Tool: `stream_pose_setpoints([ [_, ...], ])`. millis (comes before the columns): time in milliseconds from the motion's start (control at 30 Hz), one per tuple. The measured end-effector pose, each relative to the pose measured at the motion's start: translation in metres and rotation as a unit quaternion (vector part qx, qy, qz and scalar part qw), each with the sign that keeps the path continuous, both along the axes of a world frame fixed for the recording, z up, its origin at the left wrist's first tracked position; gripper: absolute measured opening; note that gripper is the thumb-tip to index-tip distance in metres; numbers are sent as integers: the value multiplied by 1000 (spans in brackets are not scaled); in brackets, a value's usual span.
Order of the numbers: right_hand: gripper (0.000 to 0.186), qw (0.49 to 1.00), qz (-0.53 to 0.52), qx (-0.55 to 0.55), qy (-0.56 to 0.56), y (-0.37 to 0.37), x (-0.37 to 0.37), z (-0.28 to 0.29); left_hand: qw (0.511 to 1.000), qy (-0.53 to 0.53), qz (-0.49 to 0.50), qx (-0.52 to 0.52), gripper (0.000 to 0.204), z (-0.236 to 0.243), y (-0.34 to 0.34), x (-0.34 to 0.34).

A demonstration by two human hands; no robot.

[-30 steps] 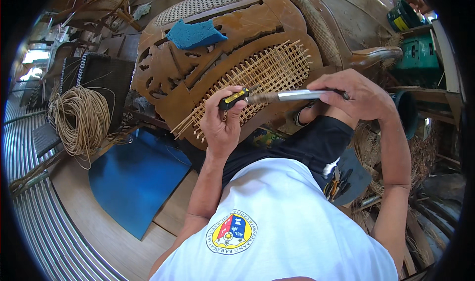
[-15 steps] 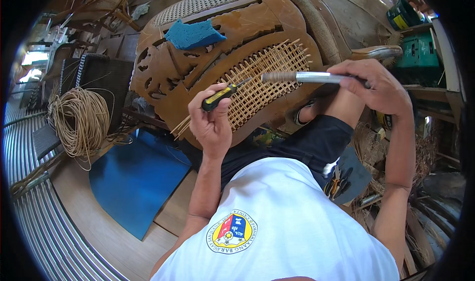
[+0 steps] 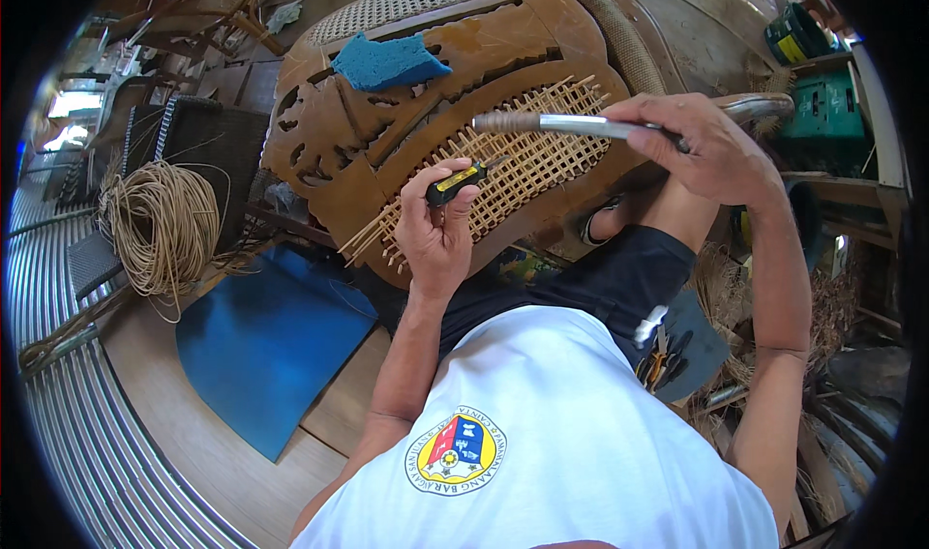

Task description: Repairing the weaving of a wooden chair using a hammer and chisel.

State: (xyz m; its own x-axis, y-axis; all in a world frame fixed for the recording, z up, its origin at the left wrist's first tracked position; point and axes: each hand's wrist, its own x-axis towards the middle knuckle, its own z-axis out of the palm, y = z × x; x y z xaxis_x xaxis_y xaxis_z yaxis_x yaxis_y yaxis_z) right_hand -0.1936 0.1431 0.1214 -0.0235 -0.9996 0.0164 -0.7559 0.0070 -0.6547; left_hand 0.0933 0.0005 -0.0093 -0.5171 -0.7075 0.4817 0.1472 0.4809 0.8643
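Observation:
My left hand point(image 3: 437, 230) is closed round the black and yellow handle of a screwdriver point(image 3: 455, 183). Its thin shaft points up and right over the woven cane panel point(image 3: 527, 148) of a carved brown wooden chair part point(image 3: 387, 152). In my right hand point(image 3: 692, 148) is a silver metal rod point(image 3: 581, 125) with a brown ribbed end. The rod is held nearly level above the cane, its ribbed end pointing left, apart from the screwdriver. A blue sponge point(image 3: 387, 62) lies on the wood. Loose cane ends stick out at the panel's lower left.
A coil of cane point(image 3: 163, 225) hangs at the left beside dark woven panels. Below it lies a blue sheet point(image 3: 271, 356). Pliers point(image 3: 663, 365) and other tools rest near my right thigh. A green crate point(image 3: 827, 114) and dark bucket point(image 3: 795, 34) stand at the far right.
The left hand with the screwdriver has shifted slightly right. The rod's ribbed end has moved left and up, now above the screwdriver rather than level with its tip.

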Motion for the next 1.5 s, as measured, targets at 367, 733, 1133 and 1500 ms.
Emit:
stream_pose_setpoints([
  [367, 28, 998, -28, -13, 52, 0, -17, 7, 1000, 15, 1, 26, 33, 5, -10, -2],
  [733, 29, 998, 7, -69, 6, -9, -9, -3, 998, 57, 10, 27, 30, 11, -9, -7],
  [1133, 27, 998, 28, 54, 35, -13, -10, 15, 997, 74, 2, 22, 31, 6, -12, -14],
  [1500, 29, 997, 51, -31, 54, -18, -14, -2, 1000, 12, -25, 10, 32, -2, -19, -25],
])
